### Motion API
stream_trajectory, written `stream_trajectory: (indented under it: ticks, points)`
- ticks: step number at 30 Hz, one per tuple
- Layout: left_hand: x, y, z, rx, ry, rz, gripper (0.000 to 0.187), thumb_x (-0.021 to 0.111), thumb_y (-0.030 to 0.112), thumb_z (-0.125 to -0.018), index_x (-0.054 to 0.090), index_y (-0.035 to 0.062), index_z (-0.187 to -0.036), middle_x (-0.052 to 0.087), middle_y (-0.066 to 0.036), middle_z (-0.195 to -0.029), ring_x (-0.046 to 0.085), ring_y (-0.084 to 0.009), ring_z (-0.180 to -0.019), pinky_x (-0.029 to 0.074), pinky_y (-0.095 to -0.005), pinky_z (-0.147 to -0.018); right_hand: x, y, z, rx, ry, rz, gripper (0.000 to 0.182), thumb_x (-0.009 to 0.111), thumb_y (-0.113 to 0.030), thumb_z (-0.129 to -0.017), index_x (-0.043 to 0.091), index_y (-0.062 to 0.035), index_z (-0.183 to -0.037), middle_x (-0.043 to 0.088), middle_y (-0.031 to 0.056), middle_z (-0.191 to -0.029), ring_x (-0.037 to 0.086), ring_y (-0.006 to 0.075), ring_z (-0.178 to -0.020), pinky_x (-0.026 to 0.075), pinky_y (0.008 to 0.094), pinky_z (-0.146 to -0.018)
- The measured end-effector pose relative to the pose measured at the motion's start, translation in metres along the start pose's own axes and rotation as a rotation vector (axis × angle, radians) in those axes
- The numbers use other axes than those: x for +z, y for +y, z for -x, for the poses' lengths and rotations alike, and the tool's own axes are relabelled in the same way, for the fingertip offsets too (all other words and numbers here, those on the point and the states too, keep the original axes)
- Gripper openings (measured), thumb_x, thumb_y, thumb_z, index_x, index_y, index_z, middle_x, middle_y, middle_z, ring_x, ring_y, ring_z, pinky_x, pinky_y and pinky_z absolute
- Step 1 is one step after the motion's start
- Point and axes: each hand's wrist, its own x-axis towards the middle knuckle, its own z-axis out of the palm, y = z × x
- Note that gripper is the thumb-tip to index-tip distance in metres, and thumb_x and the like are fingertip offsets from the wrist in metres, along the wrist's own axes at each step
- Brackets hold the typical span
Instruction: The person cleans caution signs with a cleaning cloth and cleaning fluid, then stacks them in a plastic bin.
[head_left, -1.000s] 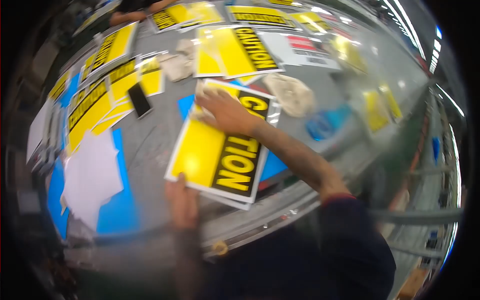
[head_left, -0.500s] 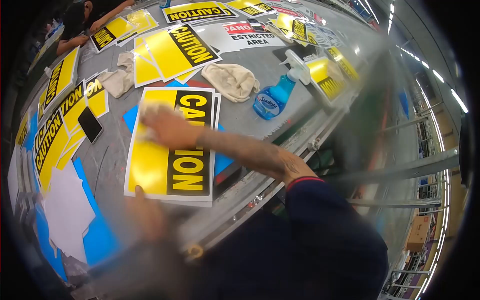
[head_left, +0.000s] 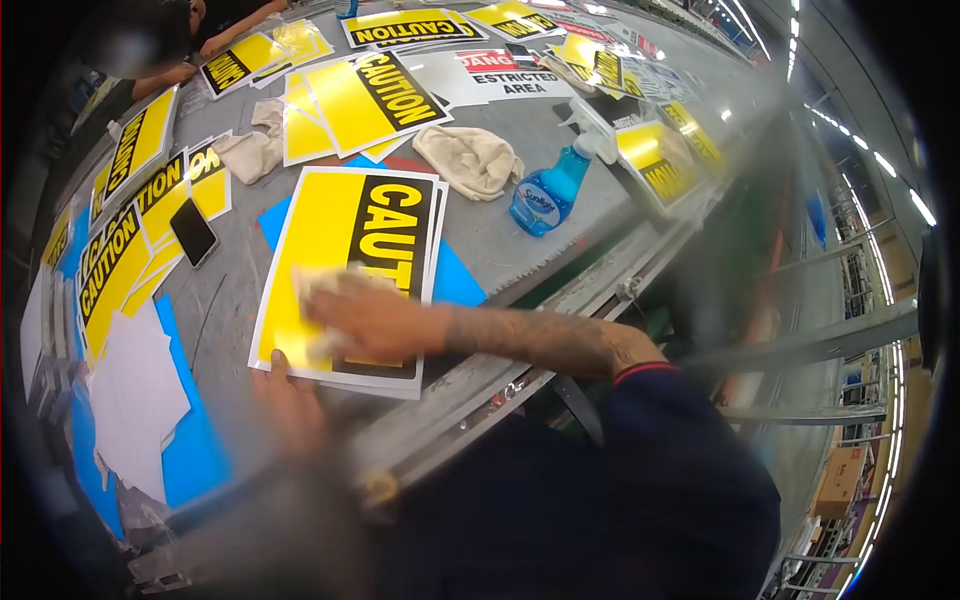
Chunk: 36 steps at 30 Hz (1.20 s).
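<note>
A yellow and black CAUTION sign (head_left: 335,225) lies flat near the table's front edge, on top of similar signs and a blue sheet (head_left: 455,285). My right hand (head_left: 365,318) presses a pale cloth (head_left: 315,285) onto the sign's near, lower part. My left hand (head_left: 285,400) rests at the sign's near corner, fingers on its edge; it is blurred.
A blue spray bottle (head_left: 548,192) and a crumpled beige rag (head_left: 468,160) sit beyond the sign. More CAUTION signs (head_left: 370,95), a black phone (head_left: 193,231) and white sheets (head_left: 135,395) cover the table. Another person's arms (head_left: 165,75) work at the far left.
My right hand with the cloth has slid from the sign's far upper part down toward its near edge. My left hand stays at the near corner.
</note>
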Motion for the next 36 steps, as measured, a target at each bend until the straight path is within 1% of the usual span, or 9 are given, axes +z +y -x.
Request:
stream_trajectory:
  ticks: [2, 10, 12, 20, 25, 26, 28, 33, 36]
  points:
    - [-0.003, -0.001, -0.002, 0.005, -0.024, -0.013, 0.044, 0.055, 0.007, -0.114, 0.048, -0.0009, -0.157, 0.061, -0.019, -0.152, 0.066, -0.0297, -0.135, 0.060, -0.0459, -0.112, 0.008, 0.004, 0.012, -0.236, 0.049, -0.029, 0.061, 0.065, -0.051, -0.106, 0.059, -0.0065, -0.147, 0.056, 0.0222, -0.152, 0.050, 0.0406, -0.147, 0.033, 0.0559, -0.127]
    - [-0.008, -0.006, 0.001, 0.036, -0.051, 0.121, 0.044, 0.060, 0.008, -0.112, 0.050, -0.0024, -0.154, 0.062, -0.021, -0.150, 0.065, -0.0348, -0.135, 0.058, -0.0526, -0.112, -0.021, 0.124, -0.002, 0.175, 0.172, 0.366, 0.067, 0.059, -0.054, -0.106, 0.057, -0.0073, -0.153, 0.058, 0.0161, -0.159, 0.048, 0.0368, -0.151, 0.034, 0.0563, -0.123]
    - [-0.032, -0.022, -0.011, 0.202, -0.098, -0.172, 0.044, 0.062, 0.011, -0.112, 0.052, -0.0015, -0.153, 0.062, -0.018, -0.151, 0.064, -0.0331, -0.136, 0.053, -0.0508, -0.117, -0.008, 0.105, 0.002, 0.161, 0.202, 0.384, 0.066, 0.061, -0.051, -0.104, 0.057, -0.0058, -0.153, 0.058, 0.0166, -0.157, 0.047, 0.0376, -0.152, 0.033, 0.0577, -0.124]
    - [-0.034, -0.016, -0.002, 0.068, -0.322, -0.139, 0.042, 0.061, 0.013, -0.113, 0.055, -0.0001, -0.152, 0.066, -0.016, -0.147, 0.065, -0.0321, -0.135, 0.053, -0.0514, -0.116, 0.028, -0.042, 0.015, -0.068, 0.042, 0.001, 0.070, 0.061, -0.052, -0.107, 0.053, -0.0054, -0.159, 0.048, 0.0223, -0.166, 0.044, 0.0398, -0.155, 0.028, 0.0566, -0.131]
    - [-0.013, -0.017, -0.001, -0.083, -0.080, 0.218, 0.041, 0.061, 0.010, -0.111, 0.056, -0.0012, -0.150, 0.066, -0.016, -0.147, 0.066, -0.0336, -0.133, 0.055, -0.0507, -0.113, -0.015, 0.060, 0.009, -0.130, 0.147, 0.121, 0.047, 0.067, -0.047, -0.106, 0.069, -0.0075, -0.132, 0.063, 0.0169, -0.141, 0.057, 0.0392, -0.133, 0.040, 0.0527, -0.118]
    - [-0.011, -0.019, -0.001, -0.068, -0.065, 0.225, 0.041, 0.061, 0.009, -0.111, 0.056, -0.0014, -0.150, 0.066, -0.017, -0.147, 0.066, -0.0339, -0.133, 0.055, -0.0501, -0.112, -0.046, 0.066, 0.000, 0.173, 0.170, 0.056, 0.047, 0.065, -0.045, -0.107, 0.068, -0.0076, -0.135, 0.064, 0.0176, -0.142, 0.057, 0.0392, -0.135, 0.038, 0.0534, -0.119]
    - [-0.006, -0.015, 0.006, -0.047, -0.016, 0.206, 0.040, 0.062, 0.008, -0.111, 0.056, -0.0017, -0.149, 0.066, -0.017, -0.146, 0.066, -0.0336, -0.132, 0.054, -0.0491, -0.112, -0.045, 0.087, 0.001, 0.132, 0.170, 0.448, 0.057, 0.063, -0.046, -0.107, 0.061, -0.0051, -0.147, 0.060, 0.0187, -0.151, 0.050, 0.0397, -0.145, 0.031, 0.0572, -0.125]
    - [-0.006, -0.005, 0.020, -0.085, -0.102, 0.001, 0.040, 0.062, 0.012, -0.112, 0.056, -0.0027, -0.149, 0.066, -0.016, -0.147, 0.066, -0.0291, -0.132, 0.056, -0.0448, -0.111, -0.002, -0.041, 0.020, -0.094, -0.056, -0.058, 0.066, 0.068, -0.047, -0.104, 0.055, -0.0080, -0.155, 0.050, 0.0198, -0.163, 0.044, 0.0374, -0.154, 0.033, 0.0584, -0.125]
    - [0.020, 0.015, 0.039, -0.185, 0.175, 0.032, 0.049, 0.064, 0.009, -0.110, 0.051, -0.0006, -0.156, 0.062, -0.014, -0.151, 0.064, -0.0268, -0.135, 0.054, -0.0420, -0.114, -0.004, -0.025, 0.018, -0.224, -0.095, -0.185, 0.064, 0.073, -0.048, -0.101, 0.057, -0.0088, -0.149, 0.052, 0.0197, -0.160, 0.045, 0.0390, -0.153, 0.034, 0.0579, -0.126]
